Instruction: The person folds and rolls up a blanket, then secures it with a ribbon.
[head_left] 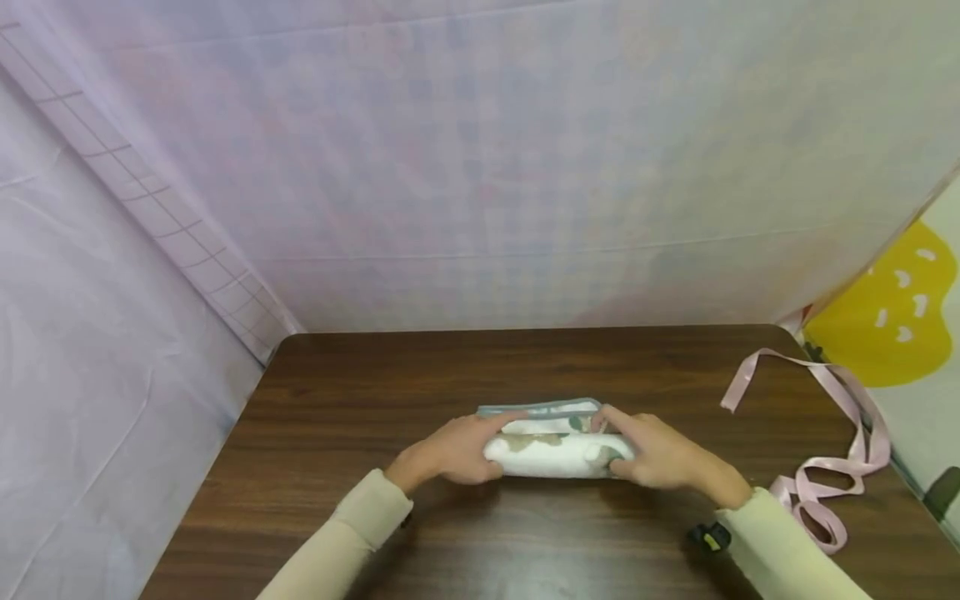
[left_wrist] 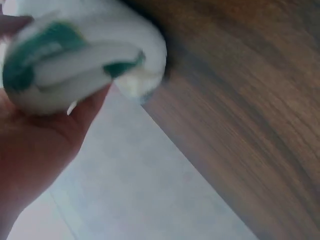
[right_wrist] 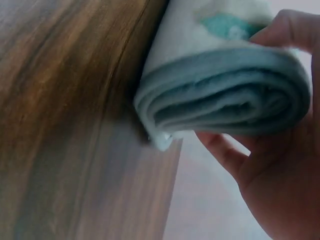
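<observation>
A white cloth (head_left: 558,457) with a leaf print and grey-blue edging is rolled into a thick bundle on the brown table. My left hand (head_left: 467,448) grips the bundle's left end, fingers over the top and thumb at the near side. At the opposite end, my right hand (head_left: 654,450) holds it the same way. In the right wrist view, the spiral layers of the rolled cloth (right_wrist: 225,102) show at the end, beside the right hand (right_wrist: 285,175). The left wrist view shows folded layers of the cloth (left_wrist: 85,65) against the left hand's palm (left_wrist: 45,145). A loose flap lies along the far side.
A long pink ribbon (head_left: 832,462) lies loosely looped at the table's right side. The dark wood table (head_left: 360,375) ends at a pale hanging curtain (head_left: 487,208) behind it. A small black object (head_left: 708,537) shows at the right sleeve cuff.
</observation>
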